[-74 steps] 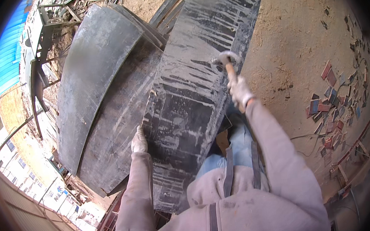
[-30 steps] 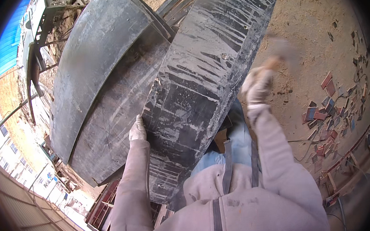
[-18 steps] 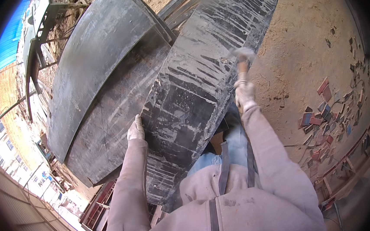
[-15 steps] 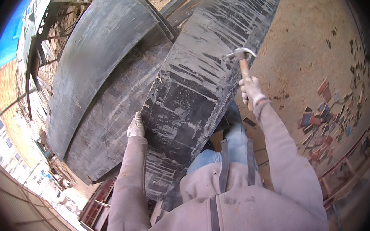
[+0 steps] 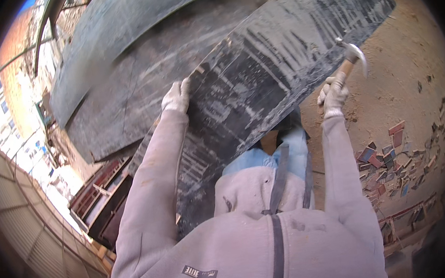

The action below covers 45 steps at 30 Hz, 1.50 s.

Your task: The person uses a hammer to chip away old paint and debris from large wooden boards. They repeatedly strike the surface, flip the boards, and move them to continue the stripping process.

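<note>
A long dark board [image 5: 259, 78], smeared with grey residue, slants across in front of me from lower left to upper right. My left hand [image 5: 177, 95], in a pale work glove, grips its far long edge, with the fingers wrapped over it. In my gloved right hand [image 5: 334, 96] is a claw hammer [image 5: 352, 54], held by its wooden handle. The metal head is up, close to the board's near edge at the right. Whether it touches the board, I cannot tell.
Larger dark curved panels [image 5: 149, 66] lie stacked beyond the board. Broken wood scraps [image 5: 386, 162] are scattered on the dirt ground [image 5: 385, 84] at right. Reddish frames [image 5: 99, 201] lie at the lower left, near a corrugated metal sheet [image 5: 35, 221].
The board has swung in the view and now lies flatter. My left hand appears farther up along its edge. The hammer has moved right and up, its head tilted to the right.
</note>
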{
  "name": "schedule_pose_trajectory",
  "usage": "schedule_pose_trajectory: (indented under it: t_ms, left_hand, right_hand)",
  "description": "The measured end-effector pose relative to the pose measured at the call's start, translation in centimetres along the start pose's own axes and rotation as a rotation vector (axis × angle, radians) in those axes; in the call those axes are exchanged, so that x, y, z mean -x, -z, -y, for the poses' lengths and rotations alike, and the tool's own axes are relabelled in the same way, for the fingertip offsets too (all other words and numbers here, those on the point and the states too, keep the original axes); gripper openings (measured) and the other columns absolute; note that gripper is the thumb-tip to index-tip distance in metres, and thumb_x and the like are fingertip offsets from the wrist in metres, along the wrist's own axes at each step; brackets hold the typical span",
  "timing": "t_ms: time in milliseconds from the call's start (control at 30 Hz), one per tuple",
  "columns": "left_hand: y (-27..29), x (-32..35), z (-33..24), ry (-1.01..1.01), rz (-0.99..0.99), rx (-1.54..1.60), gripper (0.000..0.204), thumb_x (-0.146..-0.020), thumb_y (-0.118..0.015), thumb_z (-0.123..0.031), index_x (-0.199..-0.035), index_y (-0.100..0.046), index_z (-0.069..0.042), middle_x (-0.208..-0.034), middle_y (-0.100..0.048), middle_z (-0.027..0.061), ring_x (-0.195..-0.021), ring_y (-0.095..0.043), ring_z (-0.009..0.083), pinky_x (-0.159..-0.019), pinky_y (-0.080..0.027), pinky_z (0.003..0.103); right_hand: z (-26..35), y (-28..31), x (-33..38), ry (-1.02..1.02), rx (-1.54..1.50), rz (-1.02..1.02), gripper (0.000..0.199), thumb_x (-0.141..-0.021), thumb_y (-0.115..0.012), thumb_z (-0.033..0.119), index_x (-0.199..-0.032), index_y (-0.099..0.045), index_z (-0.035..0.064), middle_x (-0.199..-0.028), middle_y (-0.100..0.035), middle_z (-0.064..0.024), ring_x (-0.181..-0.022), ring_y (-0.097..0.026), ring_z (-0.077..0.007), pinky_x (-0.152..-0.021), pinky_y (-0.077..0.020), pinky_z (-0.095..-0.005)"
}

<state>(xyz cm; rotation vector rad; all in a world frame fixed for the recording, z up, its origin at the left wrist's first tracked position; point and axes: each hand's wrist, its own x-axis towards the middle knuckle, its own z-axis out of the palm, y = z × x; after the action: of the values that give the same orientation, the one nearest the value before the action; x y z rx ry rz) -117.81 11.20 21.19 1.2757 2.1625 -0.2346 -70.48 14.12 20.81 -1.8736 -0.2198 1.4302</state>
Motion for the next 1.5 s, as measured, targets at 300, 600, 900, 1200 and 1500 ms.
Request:
schedule_pose_trajectory:
  t_ms: [300,600,900,1200,1500]
  left_hand:
    - [-0.9,12.1,9.9,0.267,-0.479,0.495,0.053,-0.103,-0.056,-0.050,-0.134,-0.061,-0.007,-0.134,-0.064,0.0166,-0.126,-0.060,0.0296,-0.108,-0.045,0.040]
    - [-12.6,38.3,31.8,1.122,-0.701,0.429,0.071,-0.103,-0.041,-0.064,-0.129,-0.062,-0.001,-0.123,-0.066,0.0247,-0.117,-0.060,0.0383,-0.104,-0.045,0.047]
    - [-18.6,30.6,41.2,0.871,-0.401,1.499,0.079,-0.088,-0.058,-0.078,-0.136,-0.061,-0.016,-0.129,-0.067,0.0036,-0.108,-0.066,0.0267,-0.082,-0.054,0.045]
    - [-19.0,31.0,44.7,0.945,-0.139,1.618,0.099,-0.080,-0.063,-0.082,-0.151,-0.049,-0.014,-0.155,-0.049,0.0061,-0.133,-0.052,0.0341,-0.102,-0.049,0.058]
    - [-18.0,30.7,43.1,0.932,-0.212,1.556,0.111,-0.074,-0.060,-0.089,-0.157,-0.041,-0.018,-0.158,-0.045,0.0056,-0.138,-0.046,0.0350,-0.107,-0.041,0.062]
  right_hand:
    - [1.4,3.1,2.5,-0.189,0.394,0.137,0.056,-0.098,-0.053,0.067,-0.093,-0.055,0.0117,-0.058,-0.037,0.0080,-0.039,-0.031,-0.0074,-0.033,-0.0257,-0.0277]
    - [-4.3,5.1,9.4,-0.187,0.482,0.284,0.055,-0.103,-0.047,0.064,-0.095,-0.056,0.0100,-0.056,-0.038,0.0058,-0.038,-0.034,-0.0078,-0.033,-0.0255,-0.0270]
    - [-5.8,3.5,23.4,0.333,0.453,0.326,0.048,-0.105,-0.053,0.050,-0.111,-0.060,0.0026,-0.068,-0.049,0.0038,-0.054,-0.047,-0.0052,-0.046,-0.0412,-0.0236]
    - [-17.6,-1.4,22.0,-0.271,-0.067,0.006,0.014,-0.100,-0.065,0.023,-0.091,-0.059,0.0144,-0.068,-0.054,0.0048,-0.051,-0.050,-0.0094,-0.045,-0.0424,-0.0265]
    - [-19.5,-9.4,18.4,-0.344,-0.171,-0.354,0.034,-0.103,-0.050,0.046,-0.096,-0.052,0.0131,-0.070,-0.055,-0.0015,-0.059,-0.059,-0.0201,-0.055,-0.0493,-0.0414]
